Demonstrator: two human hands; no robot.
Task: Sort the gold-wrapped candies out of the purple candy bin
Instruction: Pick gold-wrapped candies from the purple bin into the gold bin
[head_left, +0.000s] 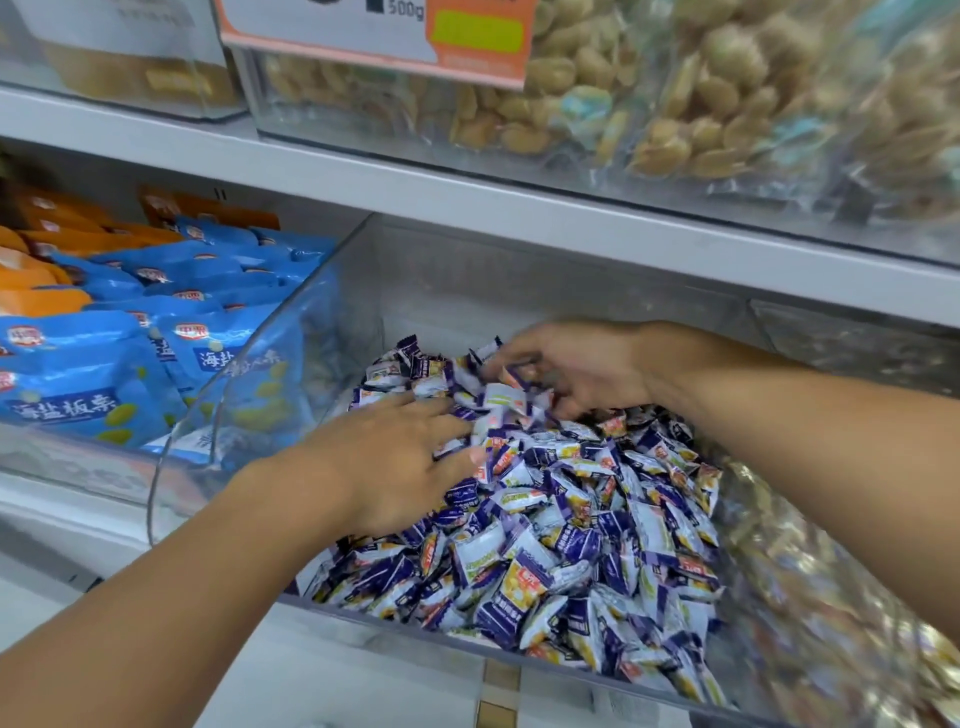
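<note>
A clear plastic bin (363, 291) on the shelf holds a heap of purple-and-white wrapped candies (571, 530). My left hand (395, 457) lies flat on the left side of the heap, fingers straight and spread, pressing on the candies. My right hand (576, 364) reaches into the back of the heap with its fingers bent down among the wrappers; it is blurred, so whether it pinches a candy is unclear. The neighbouring bin on the right holds gold-wrapped candies (831, 587), blurred. No gold wrapper shows clearly in the purple heap.
Blue snack bags (104, 384) and orange bags (41, 275) fill the bin to the left. A white shelf (467, 208) above carries clear bins of biscuits (717, 104) and a price tag (379, 31). The purple bin's front wall (467, 639) is low.
</note>
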